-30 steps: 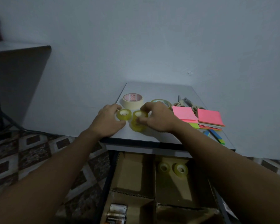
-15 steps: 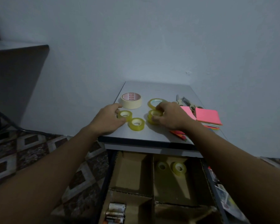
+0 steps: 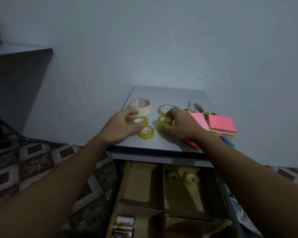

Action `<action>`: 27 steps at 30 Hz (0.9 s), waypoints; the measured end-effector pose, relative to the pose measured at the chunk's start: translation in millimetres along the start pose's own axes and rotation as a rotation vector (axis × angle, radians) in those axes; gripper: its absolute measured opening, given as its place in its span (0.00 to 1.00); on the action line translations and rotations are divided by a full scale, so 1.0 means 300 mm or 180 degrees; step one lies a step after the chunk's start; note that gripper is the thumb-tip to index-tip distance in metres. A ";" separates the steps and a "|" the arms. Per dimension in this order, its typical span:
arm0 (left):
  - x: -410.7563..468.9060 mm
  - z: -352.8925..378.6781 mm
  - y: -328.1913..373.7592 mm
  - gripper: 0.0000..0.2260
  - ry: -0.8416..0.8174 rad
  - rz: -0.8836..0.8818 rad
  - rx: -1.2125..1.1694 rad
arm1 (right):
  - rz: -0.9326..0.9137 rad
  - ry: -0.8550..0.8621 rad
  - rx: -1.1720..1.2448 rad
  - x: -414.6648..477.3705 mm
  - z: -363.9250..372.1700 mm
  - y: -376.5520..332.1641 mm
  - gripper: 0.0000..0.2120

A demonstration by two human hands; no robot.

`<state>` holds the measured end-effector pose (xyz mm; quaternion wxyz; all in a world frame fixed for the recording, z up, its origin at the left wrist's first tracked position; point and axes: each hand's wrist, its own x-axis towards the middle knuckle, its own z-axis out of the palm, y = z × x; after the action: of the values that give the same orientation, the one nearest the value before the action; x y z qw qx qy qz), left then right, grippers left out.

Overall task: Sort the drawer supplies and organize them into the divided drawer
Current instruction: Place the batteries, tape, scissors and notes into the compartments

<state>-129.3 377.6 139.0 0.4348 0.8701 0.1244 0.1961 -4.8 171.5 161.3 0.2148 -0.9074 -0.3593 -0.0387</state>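
Note:
On the grey tabletop (image 3: 170,95) my left hand (image 3: 120,127) pinches a small yellow tape roll (image 3: 140,121). Another small yellow roll (image 3: 146,132) lies loose just in front of it. My right hand (image 3: 182,126) grips a small yellow roll (image 3: 164,120) that seems stacked on another. Behind it lies a wider thin tape ring (image 3: 166,108), and a cream masking tape roll (image 3: 140,107) sits at the back left. Below the table, the open cardboard-divided drawer (image 3: 163,189) holds two yellow rolls (image 3: 191,179) in its far right compartment and batteries (image 3: 124,224) in the near left one.
Pink sticky-note pads (image 3: 221,123) sit at the table's right, with scissors (image 3: 194,107) behind them and coloured flags (image 3: 229,143) near the right edge. The wall stands close behind. A dark table (image 3: 15,54) is at the far left above patterned floor tiles.
My right hand has closed more firmly around the yellow roll by the thin ring. My left hand now pinches its roll from both sides. The view has shifted slightly.

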 end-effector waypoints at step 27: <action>-0.011 0.037 0.075 0.26 -0.0535 0.0470 0.1029 | -0.0031 -0.0161 0.0143 0.004 -0.008 0.002 0.32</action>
<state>-126.0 355.1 150.3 0.2827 0.9486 0.0535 0.1316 -3.3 170.8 163.5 0.2258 -0.9012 -0.3698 -0.0086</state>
